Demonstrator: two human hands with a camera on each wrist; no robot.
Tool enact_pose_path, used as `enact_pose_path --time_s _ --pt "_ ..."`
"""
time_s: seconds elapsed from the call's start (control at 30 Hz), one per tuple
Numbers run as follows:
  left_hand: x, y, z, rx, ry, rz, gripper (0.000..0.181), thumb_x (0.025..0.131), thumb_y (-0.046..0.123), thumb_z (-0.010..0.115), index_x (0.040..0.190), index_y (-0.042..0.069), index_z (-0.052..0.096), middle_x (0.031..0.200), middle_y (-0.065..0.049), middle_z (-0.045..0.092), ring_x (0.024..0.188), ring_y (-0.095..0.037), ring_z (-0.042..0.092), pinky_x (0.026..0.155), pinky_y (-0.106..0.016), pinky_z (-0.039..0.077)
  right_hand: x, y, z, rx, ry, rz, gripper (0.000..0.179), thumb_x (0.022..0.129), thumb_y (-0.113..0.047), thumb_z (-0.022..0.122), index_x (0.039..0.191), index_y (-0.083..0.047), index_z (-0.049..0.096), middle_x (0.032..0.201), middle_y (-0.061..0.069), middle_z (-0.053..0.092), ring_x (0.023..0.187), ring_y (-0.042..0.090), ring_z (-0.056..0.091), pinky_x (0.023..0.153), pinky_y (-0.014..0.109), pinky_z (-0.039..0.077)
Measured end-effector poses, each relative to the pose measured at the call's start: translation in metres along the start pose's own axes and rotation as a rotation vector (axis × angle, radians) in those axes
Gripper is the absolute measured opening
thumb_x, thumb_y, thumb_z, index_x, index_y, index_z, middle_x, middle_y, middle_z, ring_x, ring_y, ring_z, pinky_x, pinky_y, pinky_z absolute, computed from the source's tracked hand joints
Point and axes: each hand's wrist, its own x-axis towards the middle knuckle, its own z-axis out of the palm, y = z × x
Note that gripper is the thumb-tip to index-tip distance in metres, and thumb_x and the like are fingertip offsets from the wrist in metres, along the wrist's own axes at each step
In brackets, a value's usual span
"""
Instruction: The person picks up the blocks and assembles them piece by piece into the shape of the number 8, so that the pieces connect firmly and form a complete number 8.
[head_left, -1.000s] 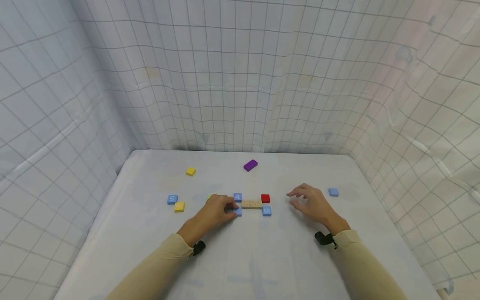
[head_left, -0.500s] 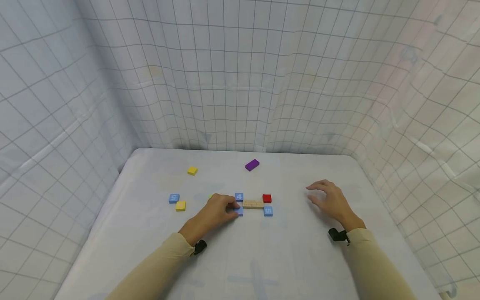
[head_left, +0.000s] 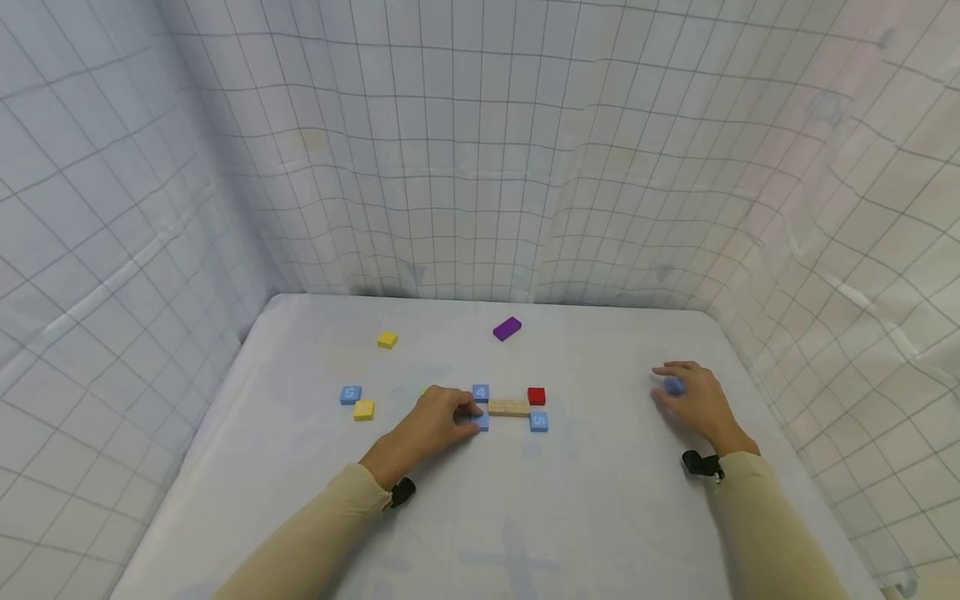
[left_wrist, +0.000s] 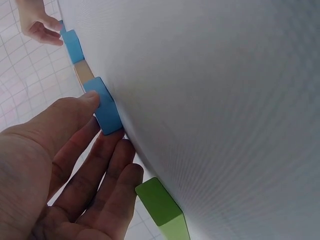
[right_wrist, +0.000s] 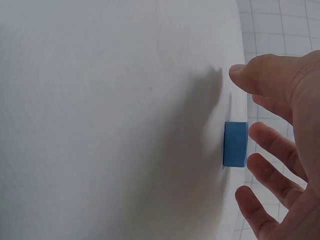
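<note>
My left hand (head_left: 437, 421) pinches a small blue block (head_left: 481, 423) at the left end of a little cluster. In the left wrist view the thumb presses one side of that blue block (left_wrist: 103, 107), with fingers behind it. A wooden block (head_left: 509, 408) lies against it, bordered by a blue block marked 4 (head_left: 481, 392), a red block (head_left: 536, 396) and a blue block marked 5 (head_left: 538, 422). My right hand (head_left: 701, 402) hovers with spread fingers over a lone blue block (right_wrist: 235, 144) at the right. Its thumb and fingers stand apart around that block.
A green block (left_wrist: 160, 202) sits just beyond my left fingers, mostly hidden in the head view. Further left lie a blue block (head_left: 350, 395) and a yellow block (head_left: 363, 410). Farther back are another yellow block (head_left: 387, 339) and a purple block (head_left: 507, 328). Gridded curtains (head_left: 480, 167) surround the table.
My right hand has moved right, away from the cluster, and now overlaps the lone blue block. The left hand has stayed on its blue block. The head view has shifted slightly.
</note>
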Motion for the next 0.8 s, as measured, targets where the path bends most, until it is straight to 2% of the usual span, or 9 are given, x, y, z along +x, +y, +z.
enact_pose_path --time_s 0.03,0.13,0.27,0.5,0.53,0.6,0.73,0.77,0.8 --pt "0.001 -0.006 0.004 0.006 0.007 0.011 0.019 0.095 0.016 0.098 0.112 0.015 0.089 0.109 0.002 0.09 0.105 -0.013 0.083 0.094 -0.034 0.069 -0.001 0.003 0.0 0.001 -0.001 0.004 0.04 0.103 -0.012 0.087 0.141 0.002 0.08 0.154 0.036 0.068 0.144 0.065 0.06 0.121 0.082 0.047" --pt "0.002 -0.012 0.007 0.013 0.008 0.019 0.019 0.096 0.019 0.098 0.113 0.016 0.09 0.109 0.004 0.09 0.104 -0.01 0.082 0.094 -0.033 0.069 -0.003 0.007 -0.002 0.006 -0.003 0.017 0.038 0.104 -0.012 0.087 0.138 0.003 0.08 0.15 0.035 0.071 0.138 0.061 0.066 0.115 0.077 0.057" --pt "0.0 -0.008 0.006 0.0 0.01 0.006 0.018 0.097 0.015 0.096 0.114 0.013 0.089 0.109 0.001 0.09 0.103 -0.011 0.082 0.094 -0.033 0.068 -0.005 0.008 -0.002 0.004 -0.004 0.023 0.035 0.104 -0.01 0.086 0.136 0.004 0.081 0.146 0.034 0.073 0.13 0.057 0.073 0.109 0.071 0.063" --pt "-0.007 0.039 -0.022 -0.004 -0.04 -0.095 0.018 0.098 0.009 0.095 0.114 0.008 0.088 0.113 -0.006 0.09 0.111 -0.021 0.083 0.104 -0.044 0.069 -0.006 0.015 -0.002 0.037 0.034 0.0 0.034 0.104 -0.011 0.085 0.134 0.004 0.082 0.142 0.036 0.071 0.121 0.059 0.075 0.1 0.071 0.065" --pt "-0.007 0.041 -0.024 -0.005 -0.042 -0.101 0.018 0.098 0.009 0.095 0.114 0.008 0.089 0.113 -0.005 0.09 0.111 -0.021 0.084 0.104 -0.044 0.069 -0.006 0.019 -0.001 0.057 0.054 -0.004 0.034 0.103 -0.014 0.086 0.132 0.002 0.084 0.14 0.035 0.072 0.118 0.056 0.077 0.098 0.064 0.068" --pt "-0.007 0.04 -0.023 0.004 -0.038 -0.094 0.018 0.097 0.009 0.095 0.114 0.008 0.089 0.113 -0.005 0.09 0.111 -0.022 0.084 0.104 -0.044 0.069 -0.007 0.021 -0.001 0.072 0.067 -0.008 0.033 0.102 -0.013 0.085 0.132 0.001 0.084 0.138 0.035 0.071 0.114 0.057 0.077 0.095 0.064 0.068" --pt "-0.004 0.017 -0.01 0.005 -0.006 -0.036 0.019 0.095 0.013 0.097 0.112 0.011 0.089 0.109 -0.002 0.09 0.105 -0.017 0.083 0.097 -0.039 0.069 -0.01 0.024 -0.002 0.068 0.08 -0.012 0.028 0.102 -0.008 0.083 0.129 0.0 0.084 0.133 0.034 0.072 0.11 0.055 0.08 0.093 0.062 0.07" --pt "-0.003 0.012 -0.007 0.005 -0.005 -0.03 0.019 0.095 0.014 0.097 0.112 0.012 0.089 0.109 -0.002 0.09 0.105 -0.017 0.082 0.097 -0.039 0.068 -0.012 0.021 -0.003 0.049 0.069 -0.015 0.027 0.102 -0.003 0.081 0.129 0.002 0.083 0.133 0.035 0.072 0.112 0.057 0.079 0.095 0.067 0.068" --pt "-0.002 0.007 -0.004 0.009 -0.005 -0.022 0.02 0.095 0.015 0.097 0.112 0.012 0.089 0.109 -0.001 0.09 0.105 -0.016 0.082 0.096 -0.038 0.068 -0.013 0.021 -0.003 0.041 0.068 -0.021 0.027 0.102 -0.001 0.082 0.129 0.002 0.083 0.131 0.035 0.073 0.112 0.057 0.08 0.095 0.066 0.068"
